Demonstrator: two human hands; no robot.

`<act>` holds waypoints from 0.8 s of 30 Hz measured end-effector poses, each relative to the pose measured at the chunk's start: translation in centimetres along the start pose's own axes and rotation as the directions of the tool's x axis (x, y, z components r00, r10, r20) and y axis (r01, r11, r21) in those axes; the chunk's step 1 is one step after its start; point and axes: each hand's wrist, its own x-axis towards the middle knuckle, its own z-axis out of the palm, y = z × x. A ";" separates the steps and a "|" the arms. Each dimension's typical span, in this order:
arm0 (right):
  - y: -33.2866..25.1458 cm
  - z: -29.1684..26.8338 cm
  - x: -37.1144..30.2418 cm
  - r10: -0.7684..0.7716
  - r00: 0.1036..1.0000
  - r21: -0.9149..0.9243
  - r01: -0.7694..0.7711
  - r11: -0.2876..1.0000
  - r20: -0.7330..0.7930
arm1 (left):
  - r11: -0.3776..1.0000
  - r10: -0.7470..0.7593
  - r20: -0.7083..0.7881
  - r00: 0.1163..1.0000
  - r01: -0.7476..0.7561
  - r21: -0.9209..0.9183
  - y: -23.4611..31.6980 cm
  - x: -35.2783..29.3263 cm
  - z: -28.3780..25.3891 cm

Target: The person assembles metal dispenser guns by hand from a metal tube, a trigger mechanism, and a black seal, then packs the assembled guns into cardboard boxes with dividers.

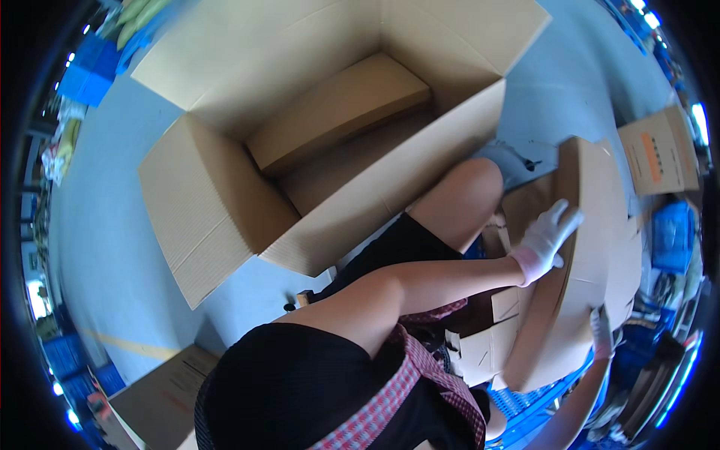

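To my right I hold a long, shallow cardboard box point(592, 247), tilted on edge. My left hand point(549, 241), in a white glove with a pinkish cuff, reaches across and grips its near side. My right hand point(602, 334), gloved too, holds the other side; part of its fingers is hard to see. In front of me stands a large cardboard carton point(390, 199) with its flaps spread. Inside the carton, a similar long cardboard box point(337, 112) lies along the far wall, with bare carton bottom beside it.
More cardboard pieces point(484, 349) lie below the held box, above a blue plastic crate point(517, 405). A printed carton point(660, 154) and a blue bin point(672, 236) stand at far right. Another carton point(165, 397) sits at lower left. My knee is close to the large carton.
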 end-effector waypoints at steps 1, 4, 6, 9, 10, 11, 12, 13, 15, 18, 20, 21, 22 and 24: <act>1.1 -1.8 2.2 -0.015 0.986 0.252 -0.028 0.967 0.166 | 0.986 0.139 -0.226 0.964 -0.113 0.122 -4.4 2.2 2.0; -0.8 9.6 2.3 -0.079 0.997 0.486 0.057 0.872 0.026 | 0.948 0.272 -0.229 0.935 -0.219 0.230 -7.6 6.9 1.3; -1.1 11.9 -2.5 -0.043 0.965 0.642 0.205 0.739 -0.260 | 0.990 -0.105 0.278 0.955 0.128 -0.067 -1.8 8.1 -1.1; -14.6 16.5 -3.9 -0.046 0.924 0.654 0.302 0.693 -0.378 | 0.986 0.027 0.435 0.900 0.047 -0.158 1.6 9.2 -2.0; -18.1 16.1 -4.2 -0.047 0.894 0.650 0.359 0.670 -0.445 | 0.964 0.133 0.465 0.875 -0.005 -0.265 3.3 9.6 -2.5; -24.4 18.9 -3.6 -0.042 0.865 0.652 0.407 0.640 -0.499 | 0.931 0.226 0.482 0.846 -0.042 -0.363 5.1 9.8 -3.3; -28.9 20.6 -4.8 -0.025 0.830 0.646 0.452 0.615 -0.557 | 0.941 0.216 0.586 0.781 -0.005 -0.339 8.0 9.5 -5.7; -32.6 21.9 -4.7 -0.070 0.820 0.643 0.495 0.584 -0.568 | 0.959 0.217 0.730 0.648 -0.004 -0.282 9.2 10.8 -8.3; -34.6 22.9 -4.6 -0.132 0.743 0.498 0.558 0.664 -0.656 | 0.957 0.236 0.766 0.598 -0.007 -0.289 14.1 9.7 -12.5; -36.0 26.6 -4.8 -0.600 0.603 -0.150 0.629 0.763 -0.526 | 0.967 0.140 0.610 0.780 -0.241 0.086 20.8 3.8 -19.1; -47.9 36.6 -3.1 -0.325 0.927 0.535 0.374 0.757 -0.188 | 0.872 0.033 0.498 0.867 -0.268 0.409 21.8 -3.3 -30.0; -49.5 36.8 -3.7 -0.274 0.957 0.757 0.106 0.645 0.099 | 0.785 0.007 0.393 0.919 -0.248 0.567 23.1 -8.3 -36.2; -50.6 39.3 -2.5 -0.658 0.753 0.695 0.468 0.546 0.010 | 0.676 -0.012 0.299 0.954 -0.213 0.705 24.4 -10.8 -40.6; -51.6 44.0 -0.9 -0.737 0.669 0.788 0.404 0.466 0.093 | 0.512 -0.049 0.120 0.991 -0.078 0.855 23.5 -10.2 -43.4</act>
